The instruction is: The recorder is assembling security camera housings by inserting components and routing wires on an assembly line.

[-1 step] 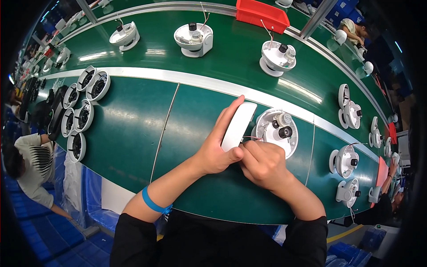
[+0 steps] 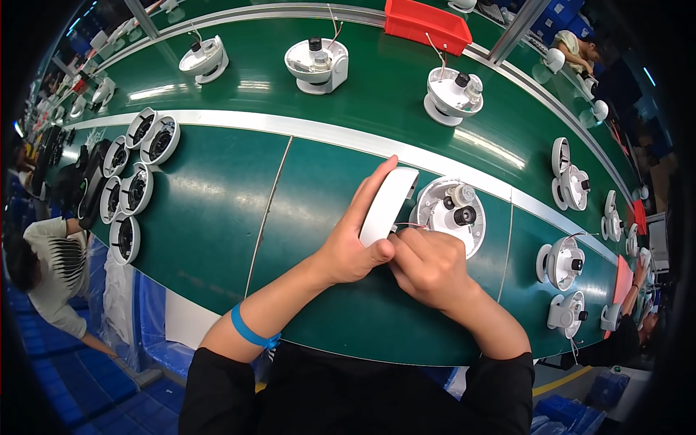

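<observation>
Head view: at the near edge of a green conveyor belt (image 2: 217, 217), the left hand (image 2: 355, 250) grips a white curved cover (image 2: 388, 205), held on edge. The right hand (image 2: 428, 264) is curled just beside it, pinching thin wires at a round white device base (image 2: 449, 214). More white units (image 2: 317, 64) sit along the far edge.

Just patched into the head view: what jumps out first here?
Centre frame, the left hand holds a white curved cover on edge beside a round white base, the right hand touching it. Both sit on a green belt, similar white units farther back.
</observation>
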The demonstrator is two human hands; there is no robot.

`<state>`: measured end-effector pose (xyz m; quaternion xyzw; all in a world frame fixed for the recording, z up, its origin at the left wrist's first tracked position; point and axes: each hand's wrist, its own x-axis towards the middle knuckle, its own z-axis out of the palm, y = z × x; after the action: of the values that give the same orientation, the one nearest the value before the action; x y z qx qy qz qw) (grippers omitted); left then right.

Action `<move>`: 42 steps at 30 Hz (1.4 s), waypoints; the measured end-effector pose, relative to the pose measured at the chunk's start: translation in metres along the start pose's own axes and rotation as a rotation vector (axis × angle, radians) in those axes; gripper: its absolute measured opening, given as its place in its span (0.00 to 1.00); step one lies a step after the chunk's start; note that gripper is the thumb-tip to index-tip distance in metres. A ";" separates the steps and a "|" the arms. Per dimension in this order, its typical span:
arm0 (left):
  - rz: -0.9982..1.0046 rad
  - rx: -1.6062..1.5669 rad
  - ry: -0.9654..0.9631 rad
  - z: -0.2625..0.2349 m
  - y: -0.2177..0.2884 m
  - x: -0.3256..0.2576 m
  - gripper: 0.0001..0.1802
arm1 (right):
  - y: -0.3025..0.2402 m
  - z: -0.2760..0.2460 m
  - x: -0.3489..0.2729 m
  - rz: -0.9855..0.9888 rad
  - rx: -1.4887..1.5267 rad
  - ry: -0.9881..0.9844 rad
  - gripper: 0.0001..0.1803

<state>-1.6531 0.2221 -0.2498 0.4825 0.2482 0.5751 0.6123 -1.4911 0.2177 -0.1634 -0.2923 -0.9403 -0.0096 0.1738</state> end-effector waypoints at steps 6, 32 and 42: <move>-0.073 -0.448 0.058 -0.014 0.005 0.003 0.59 | 0.008 -0.009 0.011 0.129 0.247 -0.011 0.17; -0.187 -0.599 0.045 -0.072 0.025 -0.013 0.44 | -0.027 0.033 0.054 0.189 0.278 0.146 0.15; -0.085 -0.358 -0.025 -0.096 0.025 -0.023 0.49 | -0.046 0.045 0.073 -0.061 0.025 -0.046 0.18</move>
<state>-1.7526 0.2264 -0.2728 0.3621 0.1545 0.5774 0.7153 -1.5868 0.2253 -0.1774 -0.2613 -0.9527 0.0037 0.1553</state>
